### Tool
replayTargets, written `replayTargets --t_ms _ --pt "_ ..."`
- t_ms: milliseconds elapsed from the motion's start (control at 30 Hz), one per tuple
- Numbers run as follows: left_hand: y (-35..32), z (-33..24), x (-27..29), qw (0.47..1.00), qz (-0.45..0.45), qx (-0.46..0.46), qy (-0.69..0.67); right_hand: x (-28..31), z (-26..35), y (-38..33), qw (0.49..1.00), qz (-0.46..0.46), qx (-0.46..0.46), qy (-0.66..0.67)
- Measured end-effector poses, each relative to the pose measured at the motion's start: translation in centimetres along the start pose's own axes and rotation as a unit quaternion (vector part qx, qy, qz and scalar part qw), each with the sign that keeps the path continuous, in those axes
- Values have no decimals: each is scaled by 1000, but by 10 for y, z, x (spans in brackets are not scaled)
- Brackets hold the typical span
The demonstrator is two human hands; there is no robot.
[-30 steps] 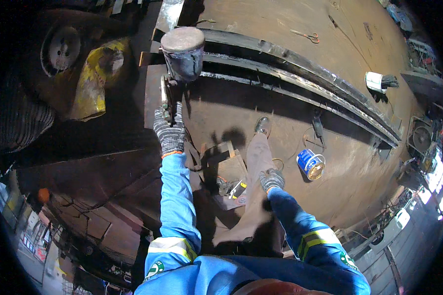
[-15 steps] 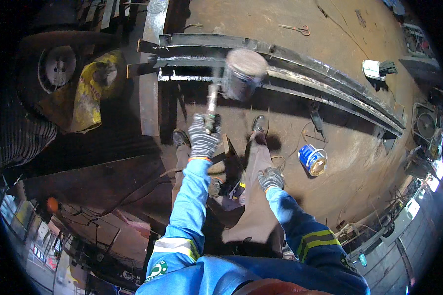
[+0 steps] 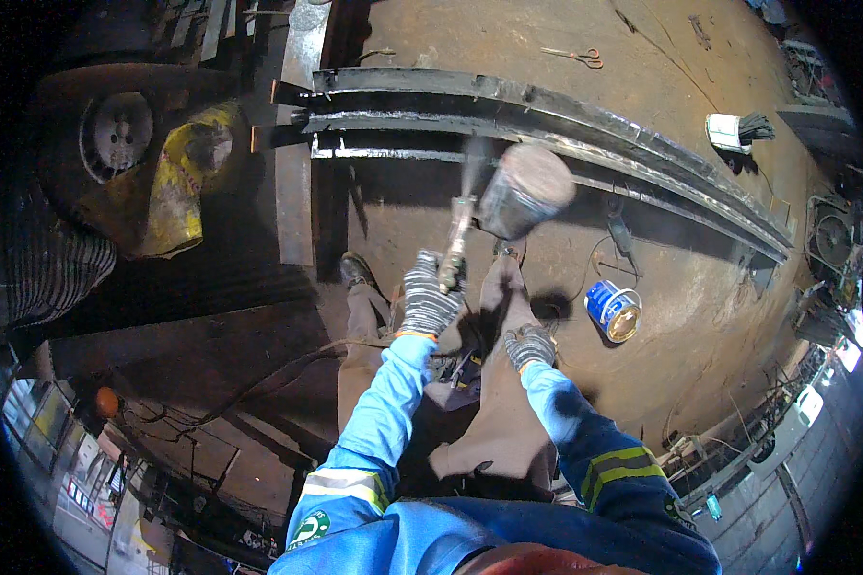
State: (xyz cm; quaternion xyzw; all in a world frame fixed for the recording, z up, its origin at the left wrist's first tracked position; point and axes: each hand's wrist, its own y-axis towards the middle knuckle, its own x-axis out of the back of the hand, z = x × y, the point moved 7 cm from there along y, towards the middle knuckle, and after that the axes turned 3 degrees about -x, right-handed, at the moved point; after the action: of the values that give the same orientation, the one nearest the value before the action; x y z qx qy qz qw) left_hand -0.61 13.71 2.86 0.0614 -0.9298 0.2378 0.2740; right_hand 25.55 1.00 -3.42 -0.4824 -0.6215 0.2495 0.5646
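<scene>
My left hand (image 3: 431, 295), in a striped glove, is closed around the handle of a spray gun (image 3: 458, 230). A large paint-stained cup (image 3: 520, 196) sits on the gun's right side. A dark blurred streak, apparently paint mist, leaves the nozzle toward the steel bars (image 3: 393, 123) beyond it. Those long bars lie side by side, their left part coated glossy black and the right part greyer. My right hand (image 3: 529, 346), also gloved, rests with fingers laid over my right knee and holds nothing.
A blue paint bucket (image 3: 612, 310) stands right of my knee, near a power tool (image 3: 621, 235) with a cord. Farther off lie scissors (image 3: 575, 56) and a white container (image 3: 729, 132) of rods. A yellow-stained sack (image 3: 190, 177) is at left. A hose (image 3: 297, 362) runs beside my left leg.
My left hand has moved right and a little nearer to me with the spray gun, and its cup now hangs nearer than the bars. My right hand stays on the knee.
</scene>
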Motion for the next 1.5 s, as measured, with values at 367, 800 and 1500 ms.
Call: replayTargets --t_ms 367,800,1500 --pt "22 58 127 938 -296 20 -180 6 2 -6 999 -24 27 35" --pt "-6 119 141 960 -270 33 -66 327 38 192 878 -404 255 31" --pt "-21 94 116 958 -262 105 -55 357 106 304 950 -191 213 -124"
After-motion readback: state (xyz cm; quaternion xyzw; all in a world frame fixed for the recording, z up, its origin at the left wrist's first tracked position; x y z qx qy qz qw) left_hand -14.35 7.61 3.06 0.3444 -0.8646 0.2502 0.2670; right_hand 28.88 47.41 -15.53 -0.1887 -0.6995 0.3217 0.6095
